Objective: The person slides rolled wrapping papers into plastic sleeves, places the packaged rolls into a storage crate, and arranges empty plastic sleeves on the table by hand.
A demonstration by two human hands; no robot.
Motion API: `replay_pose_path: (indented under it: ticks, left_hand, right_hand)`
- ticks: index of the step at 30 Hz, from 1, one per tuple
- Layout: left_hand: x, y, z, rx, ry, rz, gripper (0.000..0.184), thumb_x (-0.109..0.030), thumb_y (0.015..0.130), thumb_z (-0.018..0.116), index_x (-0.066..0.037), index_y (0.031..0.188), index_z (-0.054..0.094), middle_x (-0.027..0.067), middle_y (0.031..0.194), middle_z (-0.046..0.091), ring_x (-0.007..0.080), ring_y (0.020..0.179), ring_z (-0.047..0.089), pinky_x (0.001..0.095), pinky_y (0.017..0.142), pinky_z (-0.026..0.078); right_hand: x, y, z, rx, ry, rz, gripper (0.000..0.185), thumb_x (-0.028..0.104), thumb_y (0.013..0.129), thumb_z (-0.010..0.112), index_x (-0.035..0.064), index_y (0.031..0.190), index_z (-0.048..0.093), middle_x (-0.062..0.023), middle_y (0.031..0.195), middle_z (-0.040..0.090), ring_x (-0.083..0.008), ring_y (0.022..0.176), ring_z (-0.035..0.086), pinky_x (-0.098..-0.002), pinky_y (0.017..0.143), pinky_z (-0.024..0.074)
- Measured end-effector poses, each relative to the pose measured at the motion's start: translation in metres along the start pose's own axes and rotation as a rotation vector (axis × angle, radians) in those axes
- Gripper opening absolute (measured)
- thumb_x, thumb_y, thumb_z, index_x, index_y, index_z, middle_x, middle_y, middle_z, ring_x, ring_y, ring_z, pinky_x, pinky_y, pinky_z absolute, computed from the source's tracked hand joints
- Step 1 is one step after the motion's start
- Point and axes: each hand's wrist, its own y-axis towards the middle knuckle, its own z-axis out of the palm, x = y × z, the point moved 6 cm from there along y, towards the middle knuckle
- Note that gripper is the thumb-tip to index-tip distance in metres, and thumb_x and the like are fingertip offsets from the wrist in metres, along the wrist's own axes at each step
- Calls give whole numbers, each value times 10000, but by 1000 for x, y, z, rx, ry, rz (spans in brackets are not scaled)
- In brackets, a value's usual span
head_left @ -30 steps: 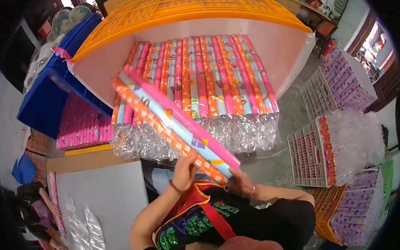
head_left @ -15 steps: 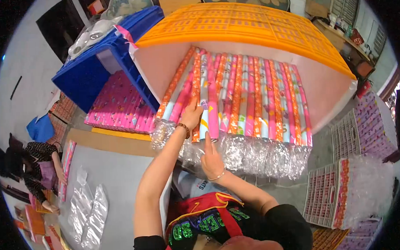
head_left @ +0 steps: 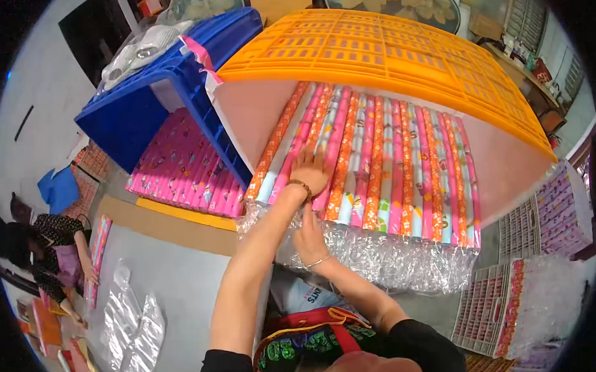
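Note:
My left hand point(head_left: 309, 173), with a beaded bracelet at the wrist, lies flat with fingers stretched over a row of wrapping-paper rolls point(head_left: 376, 163) in pink, orange and pale blue prints. Just below it, my right hand point(head_left: 310, 241) is at the near ends of the rolls, index finger pointing up and nothing visible in its grasp. The rolls lie side by side inside an orange crate point(head_left: 372, 45) turned on its side and lined with pale sheet. Crinkled clear plastic wrap point(head_left: 386, 258) hangs from their near ends.
Left of the orange crate stands a blue crate point(head_left: 125, 126) holding pink rolls point(head_left: 186, 167). Clear plastic sleeves point(head_left: 132, 329) lie on a grey table point(head_left: 189, 275). A co-worker point(head_left: 57, 240) handles a roll at far left. White crates point(head_left: 479, 304) with rolls stand at right.
My left hand has gone from fingers around a roll to lying flat on the row. The rolls that stuck out near my hands now sit among the others. The view has shifted slightly.

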Motion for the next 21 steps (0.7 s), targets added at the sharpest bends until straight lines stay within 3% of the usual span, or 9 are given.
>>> replay_pose_path:
  ticks: [2, 5, 8, 11, 13, 14, 16, 18, 21]
  left_hand:
    - [-10, 0, -20, 56, 30, -6, 738, -476, 829, 457, -58, 1390, 222, 203, 1437, 200, 390, 1330, 160, 484, 1072, 186]
    - [-17, 7, -27, 142, 106, 36, 809, -525, 813, 479, -35, 1397, 208, 190, 1455, 166, 359, 1354, 107, 459, 1092, 128]
    - [-16, 15, -14, 148, 231, 103, 843, -554, 809, 475, -11, 1393, 201, 203, 1450, 172, 348, 1357, 109, 442, 1097, 103]
    - [-15, 17, -14, 166, 207, 86, 875, -584, 806, 463, 14, 1386, 196, 214, 1443, 182, 340, 1355, 121, 431, 1099, 90]
    - [-13, 20, -12, 173, 202, 87, 878, -596, 803, 455, 13, 1383, 205, 215, 1438, 197, 342, 1350, 137, 430, 1097, 95]
    - [-14, 21, -10, 177, 197, 93, 878, -596, 803, 455, 13, 1383, 205, 215, 1438, 197, 342, 1350, 137, 430, 1097, 95]
    - [-11, 23, -10, 157, 217, 85, 875, -611, 806, 439, -6, 1390, 198, 230, 1430, 205, 341, 1353, 136, 439, 1094, 109]
    - [-11, 24, -14, 154, 176, 78, 847, -601, 819, 423, -5, 1384, 216, 232, 1425, 217, 342, 1348, 152, 441, 1091, 119]
    - [-11, 26, -11, 121, 148, 92, 792, -579, 847, 388, -3, 1372, 247, 232, 1416, 239, 343, 1338, 182, 444, 1085, 139]
  right_hand:
    - [7, 2, -1, 25, 86, 20, 771, -3, 720, 435, -54, 1387, 49, -317, 1313, 295, -449, 1190, 329, -430, 1013, 266]
    - [5, 0, 4, 57, 25, 14, 755, 39, 753, 419, -46, 1387, 18, -388, 1216, 333, -498, 1117, 372, -447, 926, 371]
    - [-16, 0, 17, 146, 171, 63, 774, 51, 751, 416, -22, 1396, -6, -369, 1286, 295, -499, 1134, 378, -435, 924, 375]
    - [-11, -1, 3, 77, 98, -93, 779, 86, 791, 460, -5, 1401, -15, -319, 1330, 302, -474, 1096, 445, -417, 905, 400]
    - [-5, -8, -10, 211, 281, 118, 792, 9, 810, 505, 24, 1413, -8, -231, 1320, 366, -226, 1147, 431, -354, 963, 340]
    - [10, -12, -27, 206, 278, 125, 792, 9, 810, 505, 24, 1413, -8, -231, 1320, 366, -226, 1147, 431, -354, 963, 340]
    - [21, -30, -47, 423, 396, 515, 737, 60, 823, 564, 30, 1408, 116, -185, 1226, 460, -183, 1050, 471, -329, 914, 366]
    - [30, -34, -82, 390, 168, 162, 599, 172, 849, 562, 20, 1360, 290, -157, 1181, 505, -179, 1071, 465, -330, 921, 364]
    - [25, 12, -127, 442, -169, 76, 517, 345, 894, 467, 6, 1282, 423, -152, 1170, 512, -243, 1086, 474, -354, 942, 360]
